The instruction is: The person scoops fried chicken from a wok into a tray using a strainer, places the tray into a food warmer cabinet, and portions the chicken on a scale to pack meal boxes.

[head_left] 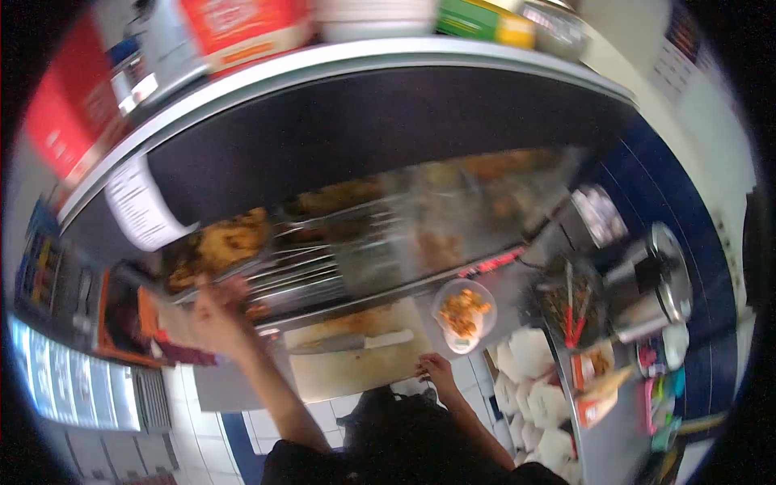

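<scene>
My left hand (220, 311) is stretched out to the left, by the near edge of a tray of golden-brown fried food (225, 245). Motion smears its fingers, so I cannot tell whether they hold anything. Just off the right front corner of a stained cutting board (356, 378), my right hand (437, 373) is loosely bent with its fingers apart and nothing visible in them. A knife (356, 343) lies across the board, its white handle toward the right. Beyond my right hand, a clear bowl of orange-brown food pieces (463, 312) rests on a small white scale (461, 343).
Behind the board runs a glass-fronted food counter (477, 202) with several trays. To the right stand a dark pan (558, 303) with red-handled tongs (573, 327) and a steel appliance (659, 283). Overhead, a shelf (388, 53) carries packages. A paper list (143, 202) hangs at left.
</scene>
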